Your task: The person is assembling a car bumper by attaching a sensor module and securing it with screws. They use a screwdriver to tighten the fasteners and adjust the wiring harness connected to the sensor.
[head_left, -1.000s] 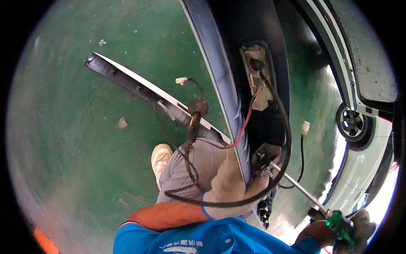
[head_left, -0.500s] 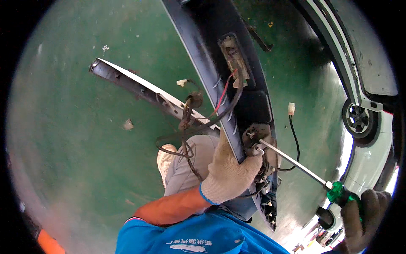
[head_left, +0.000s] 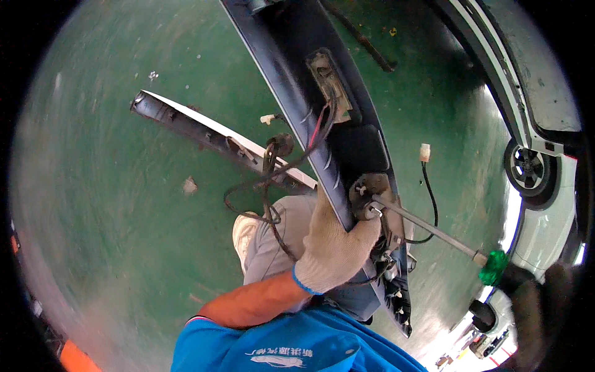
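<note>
A long dark car trim panel [head_left: 359,146] lies tilted across my lap. My left hand [head_left: 338,248], in a cream knit glove, is closed round its edge, thumb on the inner side and fingers behind, partly hidden. By that thumb, a dirty metal lock-like fitting [head_left: 361,201] sits in the panel. My right hand [head_left: 542,310], gloved and blurred in shadow, is closed on the handle of a green-handled screwdriver [head_left: 434,230]. Its shaft runs leftward, the tip at the fitting. A dark wiring harness [head_left: 266,198] with a red wire hangs from a recessed part [head_left: 331,87] higher up the panel.
A narrow white-edged strip [head_left: 198,127] lies on the green floor [head_left: 124,235] to the left. A white connector [head_left: 424,152] on a black cable sticks out right of the panel. A car body with a wheel [head_left: 528,167] stands at the right. A dark bar [head_left: 365,40] lies beyond.
The panel's far end has swung left. The screwdriver's tip has shifted slightly left and up on the fitting, and its handle has risen a little. My left hand keeps its hold.
</note>
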`<state>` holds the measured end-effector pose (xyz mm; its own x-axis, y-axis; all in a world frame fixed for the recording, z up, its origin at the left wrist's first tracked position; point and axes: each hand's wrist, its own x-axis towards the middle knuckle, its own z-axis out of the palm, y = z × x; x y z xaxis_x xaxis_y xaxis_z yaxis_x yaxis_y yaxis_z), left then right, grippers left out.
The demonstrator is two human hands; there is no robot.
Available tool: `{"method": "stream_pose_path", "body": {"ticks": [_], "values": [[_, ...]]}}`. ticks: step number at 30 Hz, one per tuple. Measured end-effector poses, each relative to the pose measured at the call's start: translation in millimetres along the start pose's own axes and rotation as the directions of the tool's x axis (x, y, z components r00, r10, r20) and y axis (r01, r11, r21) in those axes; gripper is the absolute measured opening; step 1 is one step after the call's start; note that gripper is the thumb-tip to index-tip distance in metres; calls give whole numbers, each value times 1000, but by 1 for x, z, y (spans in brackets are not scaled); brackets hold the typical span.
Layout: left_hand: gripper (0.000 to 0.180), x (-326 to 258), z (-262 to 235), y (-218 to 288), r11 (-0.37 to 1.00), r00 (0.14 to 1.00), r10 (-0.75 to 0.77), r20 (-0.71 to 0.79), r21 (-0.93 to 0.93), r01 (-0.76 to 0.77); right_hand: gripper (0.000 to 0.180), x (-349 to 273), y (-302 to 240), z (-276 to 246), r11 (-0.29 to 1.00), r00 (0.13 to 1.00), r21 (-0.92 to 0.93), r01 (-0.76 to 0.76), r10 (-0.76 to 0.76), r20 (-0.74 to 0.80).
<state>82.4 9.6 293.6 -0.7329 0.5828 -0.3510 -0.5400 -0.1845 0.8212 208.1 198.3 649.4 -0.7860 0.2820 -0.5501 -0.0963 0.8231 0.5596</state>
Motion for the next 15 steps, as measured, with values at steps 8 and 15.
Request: {"method": "stream_pose_path", "body": {"ticks": [8,15], "values": [[40,3,4,3,993,995,-94,-23,69,95,39,116,-43,-61,552,868,676,-487,219,446],[50,3,-1,15,996,996,-87,25,35,86,18,117,-68,-117,897,933,358,258,-328,149]]}}
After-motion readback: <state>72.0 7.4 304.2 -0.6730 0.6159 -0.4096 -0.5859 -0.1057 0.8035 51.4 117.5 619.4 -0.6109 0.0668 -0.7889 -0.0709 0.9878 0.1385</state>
